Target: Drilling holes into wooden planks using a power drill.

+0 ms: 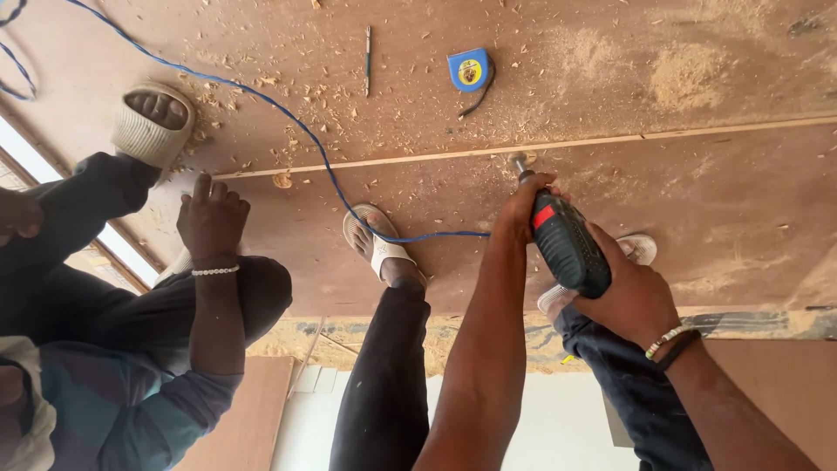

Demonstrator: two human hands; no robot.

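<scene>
- Drill (565, 246), dark green with a red patch on its body, sits in both your hands, its nose pointed down at the thin wooden strip (523, 146) that runs across the plywood sheet (715, 209).
- Your right hand (632, 296) wraps the drill's rear grip with the fingers curled fully round it; beaded and dark bands circle that wrist.
- Your left hand (527, 202) closes over the front of the drill, just behind the chuck (520, 162), fingers folded tight on the housing.
- The chuck's tip meets the sheet right at the strip; the bit itself is too small to make out.
- A blue cable (288, 118) runs from the drill's side across the sheet and off toward the far corner, passing over your sandalled foot (375, 240).
- Your other foot (636, 249) stands just beside the drill, partly hidden behind it.
- Sawdust and wood shavings (689, 74) lie scattered over the sheet, thickest in pale heaps well away from the drill.
- A blue and yellow tape measure (468, 70) lies on the sheet beyond the strip, with a thin pencil-like stick (368, 57) near it.
- Another person crouches at the sheet's side, one hand (212, 218) pressed flat by the strip's end, a pale bead bracelet on the wrist, and a foot in a ribbed slipper (153, 126) resting on the sheet.
</scene>
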